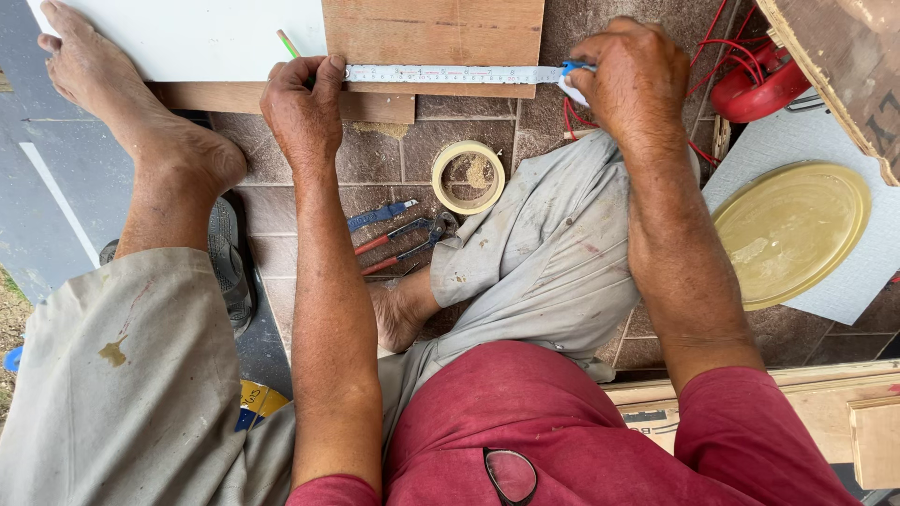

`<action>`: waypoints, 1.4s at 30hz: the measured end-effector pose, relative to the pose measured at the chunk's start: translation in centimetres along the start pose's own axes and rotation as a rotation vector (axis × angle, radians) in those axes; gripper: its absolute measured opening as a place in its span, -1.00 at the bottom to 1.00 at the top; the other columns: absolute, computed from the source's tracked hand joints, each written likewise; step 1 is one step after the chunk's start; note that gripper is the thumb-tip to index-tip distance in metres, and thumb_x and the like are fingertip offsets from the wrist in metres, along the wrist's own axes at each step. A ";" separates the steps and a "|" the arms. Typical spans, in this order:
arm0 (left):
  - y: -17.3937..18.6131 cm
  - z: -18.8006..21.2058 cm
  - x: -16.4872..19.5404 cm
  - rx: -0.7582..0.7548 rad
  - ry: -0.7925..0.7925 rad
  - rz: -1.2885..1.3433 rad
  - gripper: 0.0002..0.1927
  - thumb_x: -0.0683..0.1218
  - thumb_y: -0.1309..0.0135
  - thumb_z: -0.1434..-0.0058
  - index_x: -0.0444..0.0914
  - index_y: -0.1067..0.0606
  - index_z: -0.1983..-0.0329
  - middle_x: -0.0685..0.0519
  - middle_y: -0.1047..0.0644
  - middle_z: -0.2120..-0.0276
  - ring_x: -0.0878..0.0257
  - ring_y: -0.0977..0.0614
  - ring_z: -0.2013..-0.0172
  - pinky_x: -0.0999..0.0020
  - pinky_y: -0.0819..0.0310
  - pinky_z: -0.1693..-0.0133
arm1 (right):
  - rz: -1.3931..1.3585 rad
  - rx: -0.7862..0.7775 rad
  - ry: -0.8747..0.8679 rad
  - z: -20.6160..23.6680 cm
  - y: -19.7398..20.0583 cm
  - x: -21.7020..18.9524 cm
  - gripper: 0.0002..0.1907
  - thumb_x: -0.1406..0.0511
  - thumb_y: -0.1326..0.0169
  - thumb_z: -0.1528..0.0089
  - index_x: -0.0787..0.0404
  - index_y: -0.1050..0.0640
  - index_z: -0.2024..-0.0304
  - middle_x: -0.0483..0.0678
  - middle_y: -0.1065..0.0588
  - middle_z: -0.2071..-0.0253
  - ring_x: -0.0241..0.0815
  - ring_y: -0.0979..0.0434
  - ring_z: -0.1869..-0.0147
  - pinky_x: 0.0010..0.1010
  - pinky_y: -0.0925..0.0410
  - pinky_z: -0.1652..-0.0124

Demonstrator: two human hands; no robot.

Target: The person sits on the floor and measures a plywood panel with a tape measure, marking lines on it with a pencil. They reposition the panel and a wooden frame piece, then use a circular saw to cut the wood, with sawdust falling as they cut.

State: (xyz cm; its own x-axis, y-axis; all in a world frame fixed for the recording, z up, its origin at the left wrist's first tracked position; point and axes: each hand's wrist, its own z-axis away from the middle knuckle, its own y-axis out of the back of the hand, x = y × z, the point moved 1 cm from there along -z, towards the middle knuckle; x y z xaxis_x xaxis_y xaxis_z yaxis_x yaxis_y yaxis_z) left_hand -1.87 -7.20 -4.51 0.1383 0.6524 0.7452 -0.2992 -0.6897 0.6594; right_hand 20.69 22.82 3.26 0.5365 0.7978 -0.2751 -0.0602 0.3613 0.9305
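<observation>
— What do the hands do in the head view?

— The left hand [302, 108], upper left of centre, pinches the end of a tape measure [450, 73] against a wooden board [436, 33] at the top of the frame. The right hand [630, 80], upper right, is closed around the tape's blue case.

— And nearby?

— A roll of tape [468, 177] and pliers [405, 244] lie on the tiled floor [375, 155] at centre; a bare foot [112, 89] rests on the board's edge, upper left.

Bare brown floor tiles [375, 155] between the forearms leave passage, narrowed by a cream tape roll [468, 177] and red-handled pliers [398, 245]; a round yellow lid [790, 231] blocks the right.
</observation>
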 end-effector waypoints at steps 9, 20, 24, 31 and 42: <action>-0.1 0.0 -0.2 0.014 -0.029 0.018 -0.71 0.05 -0.38 -0.25 -0.28 -0.68 0.33 0.06 -0.57 0.41 0.29 -0.60 0.37 0.28 -0.54 0.30 | -0.136 -0.086 0.213 -1.4 -3.6 1.2 -0.72 0.32 -0.29 -0.20 0.12 -0.68 0.01 -0.01 -0.60 0.03 0.07 -0.53 -0.16 -0.10 -0.37 -0.17; -0.2 0.4 0.3 0.074 -0.051 0.023 -0.73 0.02 -0.38 -0.26 -0.28 -0.66 0.35 0.07 -0.55 0.42 0.29 -0.59 0.38 0.28 -0.52 0.31 | -0.138 -0.183 0.139 -1.3 -3.4 1.4 -0.73 0.07 -0.21 -0.38 0.11 -0.66 0.18 0.01 -0.53 0.20 0.10 -0.49 0.00 -0.01 -0.38 0.02; -0.3 0.7 0.5 0.105 -0.069 0.048 -0.75 0.00 -0.37 -0.27 -0.28 -0.66 0.33 0.09 -0.54 0.43 0.30 -0.57 0.39 0.31 -0.51 0.34 | -0.097 -0.222 0.139 -1.8 -3.7 1.0 -0.73 0.06 -0.15 -0.37 0.08 -0.67 0.21 0.02 -0.56 0.18 0.13 -0.51 0.01 0.05 -0.38 0.07; 0.0 0.4 -0.5 0.029 -0.041 0.046 -0.74 0.01 -0.37 -0.27 -0.28 -0.66 0.24 0.11 -0.55 0.37 0.37 -0.58 0.36 0.39 -0.59 0.29 | -0.202 -0.393 -0.050 -2.6 -3.5 0.7 -0.69 0.03 -0.11 -0.36 0.08 -0.65 0.22 0.04 -0.56 0.36 0.09 -0.58 0.28 0.05 -0.40 0.23; 2.6 -0.5 1.7 -0.074 -0.045 0.709 -0.41 -0.37 0.02 -0.18 -0.28 -0.45 -0.32 0.07 -0.58 0.03 0.30 -0.63 0.04 0.37 -0.65 -0.11 | -0.172 -0.394 -0.021 -2.9 -3.9 1.0 -0.70 0.01 -0.11 -0.36 0.01 -0.70 0.14 0.08 -0.58 0.34 0.13 -0.59 0.22 0.10 -0.41 0.16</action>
State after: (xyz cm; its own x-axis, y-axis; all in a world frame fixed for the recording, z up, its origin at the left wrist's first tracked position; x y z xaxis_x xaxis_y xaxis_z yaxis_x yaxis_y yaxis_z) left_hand -2.88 -7.73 -1.60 -0.0749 0.0404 0.9964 -0.3946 -0.9188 0.0076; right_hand 19.03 23.58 -1.32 0.5836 0.7015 -0.4091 -0.2832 0.6480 0.7071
